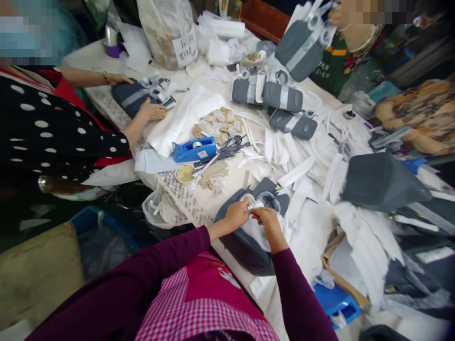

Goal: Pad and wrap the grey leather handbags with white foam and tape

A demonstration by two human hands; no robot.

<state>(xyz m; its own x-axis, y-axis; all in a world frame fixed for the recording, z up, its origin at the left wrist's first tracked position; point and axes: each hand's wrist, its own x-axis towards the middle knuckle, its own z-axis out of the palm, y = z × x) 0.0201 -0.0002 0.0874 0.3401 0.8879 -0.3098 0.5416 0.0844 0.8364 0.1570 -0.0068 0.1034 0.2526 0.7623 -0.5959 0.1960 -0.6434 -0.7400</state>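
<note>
I find a dark grey bag point(249, 253) at the table's near edge, directly before the wearer, with white sheeting point(259, 233) lying over part of it. At its handles, I note the left hand point(235, 215) and right hand point(268, 220) nearly meeting; each grip is pinched together on whitish plastic wrapping point(251, 206). Just beyond, on the table point(236, 179), I record white strips point(298, 171). To the left, near the edge, sit a small tub point(185, 174) of yellowish matter and a blue tape dispenser point(195, 150), with a heap of brown paper pieces point(220, 124) behind. Toward the far side I log a group of taped grey bags point(283, 96). Farther left along the same edge, a co-worker's hands point(152, 111) rest on another grey bag point(130, 98). A labelled plastic sack point(165, 35) stands by the far edge.
</note>
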